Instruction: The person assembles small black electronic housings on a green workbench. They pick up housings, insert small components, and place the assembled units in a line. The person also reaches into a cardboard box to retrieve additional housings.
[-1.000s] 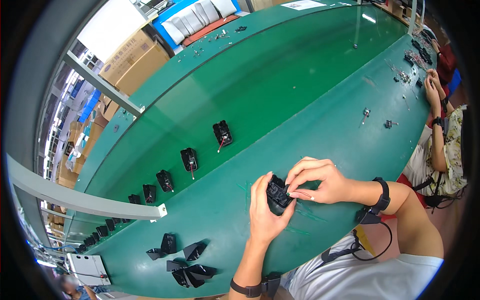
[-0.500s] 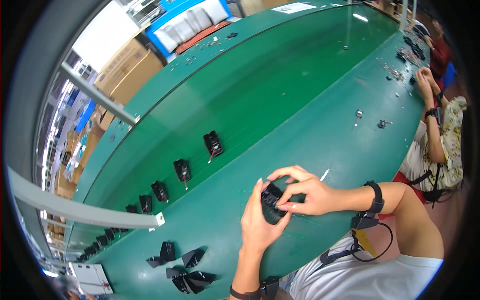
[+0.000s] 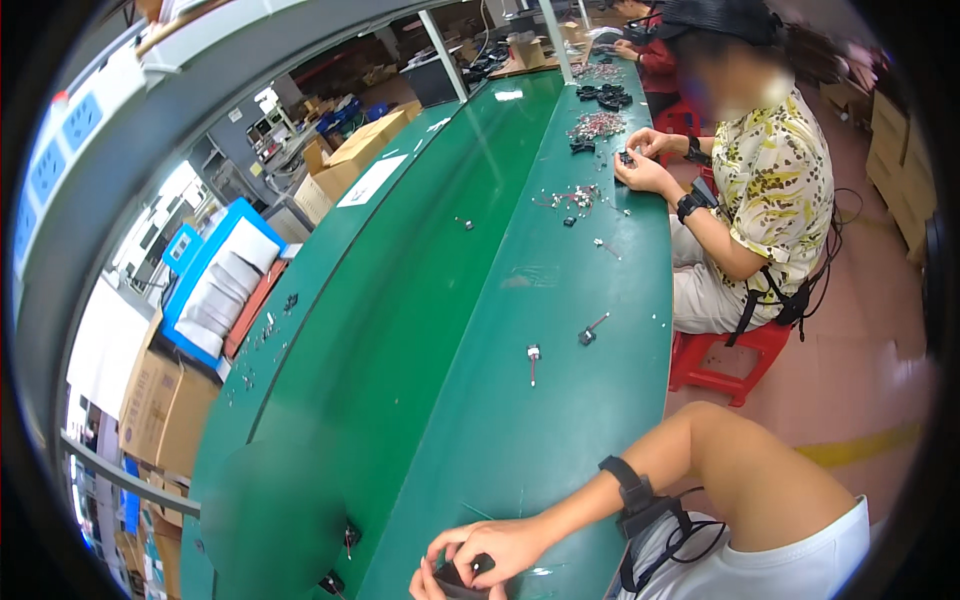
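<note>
At the lower edge of the head view, my right hand [image 3: 505, 548] is bent over a black plastic part [image 3: 462, 586], its fingers curled against it. Only a few fingertips of my left hand [image 3: 424, 584] show, closed around that same part; the rest is cut off by the picture's edge. A small round black piece [image 3: 483, 563] shows at my right fingers. Farther up the table lie two small dark components with wire leads, one [image 3: 533, 353] pointing toward me and the other [image 3: 588, 336] tilted to the right.
On the green belt [image 3: 420, 290] to my left sit black housings [image 3: 350, 536] with leads. A co-worker [image 3: 765, 170] on a red stool [image 3: 735, 360] handles a small part at the table's right edge, near piles of wired parts [image 3: 597, 126]. Cardboard boxes [image 3: 165, 400] stand at left.
The view has swung up and to the right, so my hands now sit at the lower edge and the co-worker shows more fully. Both hands still hold the black part.
</note>
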### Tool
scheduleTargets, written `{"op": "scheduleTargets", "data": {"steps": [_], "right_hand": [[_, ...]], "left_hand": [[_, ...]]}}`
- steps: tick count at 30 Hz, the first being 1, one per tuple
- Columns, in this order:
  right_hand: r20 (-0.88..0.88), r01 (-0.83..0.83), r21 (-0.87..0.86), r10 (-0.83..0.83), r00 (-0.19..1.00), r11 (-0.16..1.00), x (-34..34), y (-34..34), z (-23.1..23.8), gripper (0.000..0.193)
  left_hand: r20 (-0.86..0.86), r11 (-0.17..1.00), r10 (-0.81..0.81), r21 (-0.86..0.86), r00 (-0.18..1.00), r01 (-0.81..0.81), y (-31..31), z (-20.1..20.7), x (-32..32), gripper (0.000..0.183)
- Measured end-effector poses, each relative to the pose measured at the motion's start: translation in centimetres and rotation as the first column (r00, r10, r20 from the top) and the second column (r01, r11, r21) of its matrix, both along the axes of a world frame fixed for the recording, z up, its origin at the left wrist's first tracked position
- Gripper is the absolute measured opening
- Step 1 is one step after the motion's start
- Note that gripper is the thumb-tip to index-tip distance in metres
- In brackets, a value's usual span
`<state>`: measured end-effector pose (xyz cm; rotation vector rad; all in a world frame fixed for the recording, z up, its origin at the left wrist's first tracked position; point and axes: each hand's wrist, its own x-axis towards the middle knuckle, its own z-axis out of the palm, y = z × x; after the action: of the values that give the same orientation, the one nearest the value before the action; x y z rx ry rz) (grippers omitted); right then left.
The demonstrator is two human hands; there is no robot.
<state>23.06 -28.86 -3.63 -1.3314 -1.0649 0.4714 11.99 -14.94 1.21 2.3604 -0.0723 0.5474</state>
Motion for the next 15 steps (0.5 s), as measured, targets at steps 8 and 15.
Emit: {"op": "scheduleTargets", "data": {"steps": [8, 15], "right_hand": [[-0.014, 0.019, 0.215, -0.017, 1.0, 0.976, -0.4, 1.5, 0.0, 0.022], [-0.175, 0.028, 0.097, -0.011, 0.985, 0.995, 0.2, 0.1, 1.9, 0.025]], "left_hand": [[-0.087, 0.956, -0.062, -0.291, 0.994, 0.034, 2.2, -1.8, -0.4, 0.086], [-0.046, 0.989, -0.009, -0.151, 0.999, 0.002, 2.0, -1.7, -0.2, 0.07]]}}
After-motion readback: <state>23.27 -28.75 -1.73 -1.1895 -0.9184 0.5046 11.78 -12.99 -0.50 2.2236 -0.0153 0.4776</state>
